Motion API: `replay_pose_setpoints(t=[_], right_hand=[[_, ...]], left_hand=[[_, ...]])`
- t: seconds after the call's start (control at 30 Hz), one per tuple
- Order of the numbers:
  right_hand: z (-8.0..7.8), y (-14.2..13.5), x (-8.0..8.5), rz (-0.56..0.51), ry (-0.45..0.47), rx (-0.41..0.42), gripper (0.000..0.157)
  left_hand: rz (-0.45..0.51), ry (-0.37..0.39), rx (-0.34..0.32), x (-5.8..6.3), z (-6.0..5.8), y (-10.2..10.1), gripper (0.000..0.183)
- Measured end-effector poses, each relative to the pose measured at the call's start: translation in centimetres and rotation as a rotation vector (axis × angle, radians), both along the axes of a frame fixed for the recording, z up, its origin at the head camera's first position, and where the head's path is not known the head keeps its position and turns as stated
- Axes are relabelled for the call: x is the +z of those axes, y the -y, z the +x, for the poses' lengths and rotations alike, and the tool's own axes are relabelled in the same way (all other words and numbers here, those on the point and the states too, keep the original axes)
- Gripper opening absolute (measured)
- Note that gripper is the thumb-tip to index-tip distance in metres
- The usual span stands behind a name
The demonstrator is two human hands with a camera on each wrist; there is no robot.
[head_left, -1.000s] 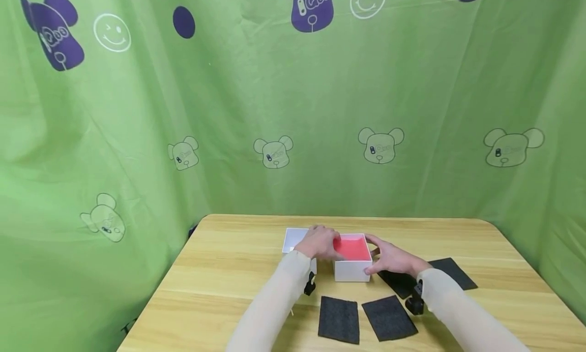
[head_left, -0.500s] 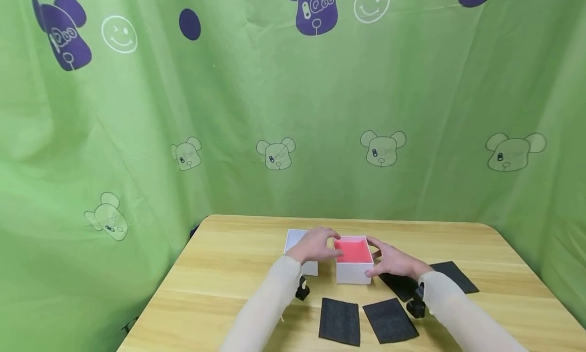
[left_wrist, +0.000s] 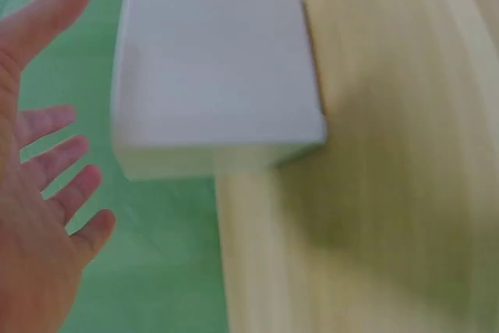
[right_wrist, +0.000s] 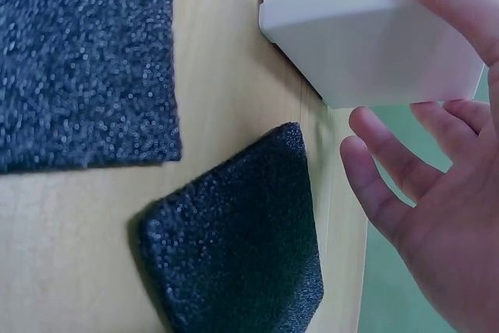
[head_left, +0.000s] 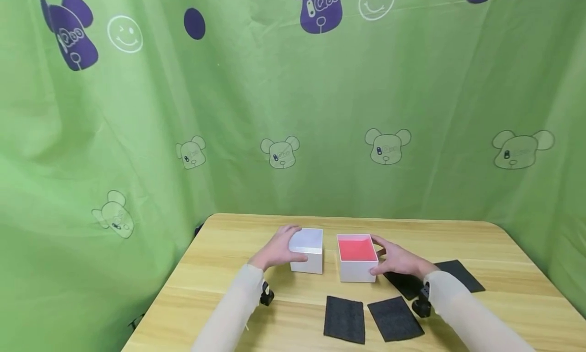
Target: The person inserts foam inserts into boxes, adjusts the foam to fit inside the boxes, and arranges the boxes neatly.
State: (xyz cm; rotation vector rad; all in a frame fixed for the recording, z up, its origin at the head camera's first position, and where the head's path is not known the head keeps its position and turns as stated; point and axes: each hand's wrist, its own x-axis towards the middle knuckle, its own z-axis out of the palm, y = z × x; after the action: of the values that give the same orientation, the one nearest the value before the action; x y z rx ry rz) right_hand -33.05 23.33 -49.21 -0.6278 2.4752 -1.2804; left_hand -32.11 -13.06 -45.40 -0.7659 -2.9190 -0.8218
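Two open-topped white boxes stand side by side on the table: one with a pale interior (head_left: 309,263), the other with a red interior (head_left: 358,272). My left hand (head_left: 276,251) reaches around the left side of the pale box, fingers spread. The left wrist view shows a gap between that hand (left_wrist: 39,232) and the box's white wall (left_wrist: 210,60). At the right side of the red-lined box, my right hand (head_left: 399,260) holds it, thumb at the front corner and fingers toward the back. In the right wrist view its lower fingers (right_wrist: 390,157) hang off the box.
Two dark foam squares lie near the front, a left one (head_left: 345,320) and a right one (head_left: 396,319). Two more, an inner one (head_left: 405,286) and an outer one (head_left: 460,275), lie by my right wrist. A green curtain (head_left: 329,189) hangs behind the wooden table (head_left: 206,291).
My left hand has moved left, from the red-lined box's rim to the far side of the pale box, uncovering both boxes. My right hand stays at the red-lined box.
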Motion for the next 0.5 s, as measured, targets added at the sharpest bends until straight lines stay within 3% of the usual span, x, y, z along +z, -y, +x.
replay_pose_setpoints(t=[0.3, 0.5], right_hand=[[0.5, -0.6, 0.2, 0.114, -0.067, -0.008, 0.115], [1.5, -1.7, 1.4, 0.195, -0.143, 0.003, 0.104]], left_hand=[[0.110, 0.097, 0.025, -1.9, -0.9, 0.6, 0.112], [0.190, 0.166, 0.044, -2.8, -1.6, 0.8, 0.116]])
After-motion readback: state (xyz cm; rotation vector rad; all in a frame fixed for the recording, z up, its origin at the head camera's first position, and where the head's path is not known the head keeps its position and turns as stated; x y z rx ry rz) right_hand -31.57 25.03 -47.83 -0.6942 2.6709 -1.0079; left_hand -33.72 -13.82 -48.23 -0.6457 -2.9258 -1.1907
